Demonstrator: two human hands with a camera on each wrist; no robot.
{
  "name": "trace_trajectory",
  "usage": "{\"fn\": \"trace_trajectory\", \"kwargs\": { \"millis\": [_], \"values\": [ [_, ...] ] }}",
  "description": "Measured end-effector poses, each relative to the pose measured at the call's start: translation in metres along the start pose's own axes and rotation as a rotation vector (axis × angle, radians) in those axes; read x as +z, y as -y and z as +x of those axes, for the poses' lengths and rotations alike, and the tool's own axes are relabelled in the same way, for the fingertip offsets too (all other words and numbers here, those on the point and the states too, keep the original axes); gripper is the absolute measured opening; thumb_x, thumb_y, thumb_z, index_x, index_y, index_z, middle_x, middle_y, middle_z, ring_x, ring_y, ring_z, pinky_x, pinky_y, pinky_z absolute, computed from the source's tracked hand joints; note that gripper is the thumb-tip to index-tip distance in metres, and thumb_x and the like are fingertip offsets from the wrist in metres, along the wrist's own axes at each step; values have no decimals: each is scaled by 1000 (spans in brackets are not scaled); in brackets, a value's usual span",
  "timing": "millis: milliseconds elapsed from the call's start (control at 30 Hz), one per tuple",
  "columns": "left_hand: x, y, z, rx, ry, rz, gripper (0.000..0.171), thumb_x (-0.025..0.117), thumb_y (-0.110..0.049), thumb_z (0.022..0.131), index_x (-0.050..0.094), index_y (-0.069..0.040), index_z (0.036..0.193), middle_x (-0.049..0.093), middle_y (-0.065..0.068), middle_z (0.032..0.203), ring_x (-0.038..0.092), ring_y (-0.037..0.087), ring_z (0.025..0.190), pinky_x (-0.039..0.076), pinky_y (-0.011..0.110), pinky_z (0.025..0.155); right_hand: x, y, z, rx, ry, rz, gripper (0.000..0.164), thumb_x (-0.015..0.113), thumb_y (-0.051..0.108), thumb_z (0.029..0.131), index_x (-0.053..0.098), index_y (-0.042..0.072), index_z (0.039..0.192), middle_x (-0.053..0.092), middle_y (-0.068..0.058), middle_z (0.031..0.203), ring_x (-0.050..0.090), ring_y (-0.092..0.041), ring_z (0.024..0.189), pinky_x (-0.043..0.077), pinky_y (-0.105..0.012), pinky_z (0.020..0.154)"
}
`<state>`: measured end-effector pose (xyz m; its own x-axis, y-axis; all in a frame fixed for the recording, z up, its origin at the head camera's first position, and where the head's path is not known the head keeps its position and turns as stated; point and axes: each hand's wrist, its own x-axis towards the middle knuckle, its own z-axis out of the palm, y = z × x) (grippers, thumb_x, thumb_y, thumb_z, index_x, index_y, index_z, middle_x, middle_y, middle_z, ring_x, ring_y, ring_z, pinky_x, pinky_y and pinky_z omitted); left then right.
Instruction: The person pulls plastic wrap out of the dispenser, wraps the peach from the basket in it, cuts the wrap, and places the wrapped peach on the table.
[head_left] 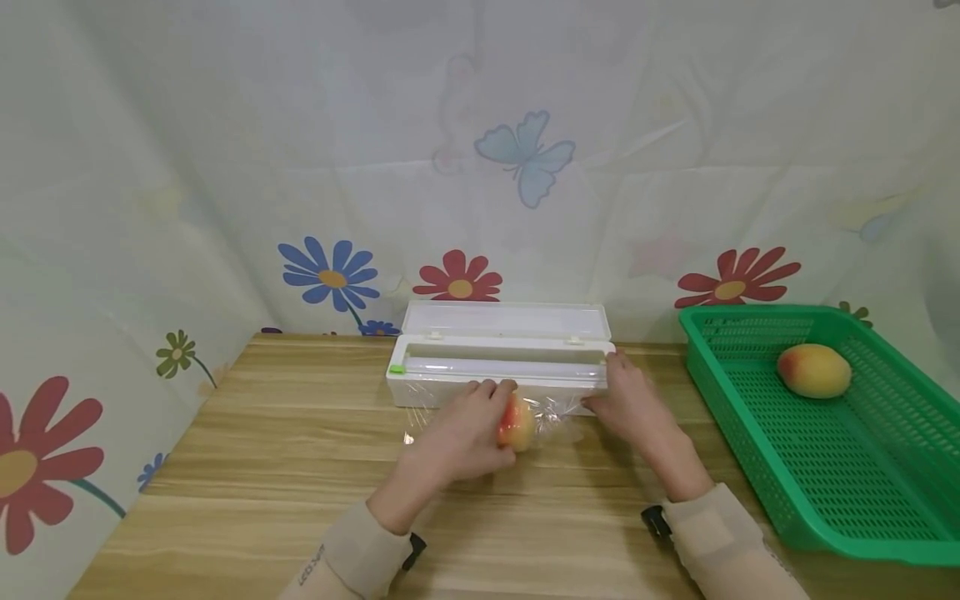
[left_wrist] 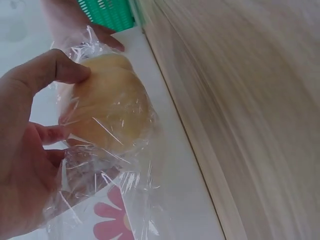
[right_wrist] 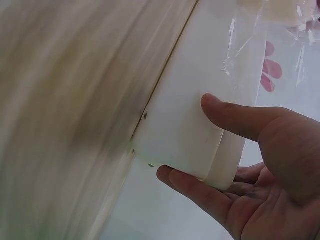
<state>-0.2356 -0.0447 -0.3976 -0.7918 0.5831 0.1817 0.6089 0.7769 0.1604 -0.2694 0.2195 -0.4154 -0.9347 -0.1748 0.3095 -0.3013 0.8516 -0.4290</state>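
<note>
A yellow-red mango (head_left: 516, 423) wrapped in clear plastic film is gripped by my left hand (head_left: 467, 429), just in front of a white cling film dispenser (head_left: 491, 390). In the left wrist view, the thumb and fingers lie round the mango (left_wrist: 112, 102), and loose cling film (left_wrist: 95, 167) bunches below it. My right hand (head_left: 636, 398) holds the dispenser's right end. The right wrist view shows its thumb on the front face of the dispenser (right_wrist: 185, 105) and its fingers round the end. The dispenser's lid (head_left: 506, 320) stands raised, with a film roll (head_left: 502, 367) inside.
On the right of the wooden table (head_left: 300, 467) stands a green plastic basket (head_left: 750, 483) with another mango (head_left: 814, 371) in it. A flower-printed white curtain (head_left: 360, 167) hangs behind the table. A small green tab (head_left: 397, 368) sits at the dispenser's left end.
</note>
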Motion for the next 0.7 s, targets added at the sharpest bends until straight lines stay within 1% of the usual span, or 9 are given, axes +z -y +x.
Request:
{"fn": "trace_trajectory", "kwargs": {
  "millis": [167,333,467,567,700],
  "values": [
    [-2,0,-2,12,-17,5,75,81,-37,76,52,-5,137,59,6,112,56,21,98,53,34,90,-1,0,0,16,20,3,68,89,9,79,49,-16,128,59,-33,116,62,-51,102,51,-63,88],
    [-4,-1,-4,7,-2,-51,75,80,-39,76,52,-8,138,56,4,112,54,17,94,55,28,82,-1,-1,1,-3,23,-4,65,88,7,80,51,-16,127,60,-33,114,63,-50,102,52,-62,87],
    [-7,-1,-5,12,2,-98,75,80,-38,75,52,-8,138,55,3,111,55,13,87,55,25,75,-2,-1,4,20,40,-22,63,88,8,80,51,-17,124,60,-32,110,64,-48,99,54,-60,85],
    [-10,-1,-5,21,-4,-125,75,80,-37,75,52,-7,138,55,3,112,56,12,85,55,25,76,-3,0,6,51,64,-40,62,86,8,81,50,-18,124,59,-31,110,64,-47,97,54,-60,84],
    [-15,0,-7,29,-8,-161,77,80,-37,74,52,-7,139,56,2,115,57,13,91,55,27,83,-3,2,8,55,66,-82,55,83,6,80,53,-19,118,59,-32,107,65,-48,93,55,-60,81]
  ]
}}
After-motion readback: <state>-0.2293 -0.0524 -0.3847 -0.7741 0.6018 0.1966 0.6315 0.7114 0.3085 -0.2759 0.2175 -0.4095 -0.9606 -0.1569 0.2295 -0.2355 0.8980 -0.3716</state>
